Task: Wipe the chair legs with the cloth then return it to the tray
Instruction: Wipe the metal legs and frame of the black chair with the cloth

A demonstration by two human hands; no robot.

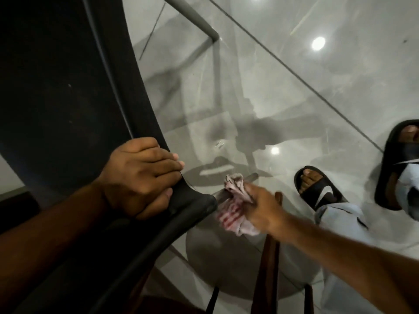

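Observation:
A black chair [68,87] fills the left side, seen from above and tilted. My left hand [138,175] grips the edge of its seat near the front corner. My right hand [260,207] holds a white cloth with red stripes [233,205], wrapped around a grey metal chair leg [250,177] just below the seat corner. Another grey leg [195,17] runs down to the floor at the top. No tray is in view.
The floor is glossy grey tile [317,75] with light reflections and chair shadows. My two feet in black slides [317,189] stand at the right. Dark brown wooden bars [267,268] stand at the bottom centre.

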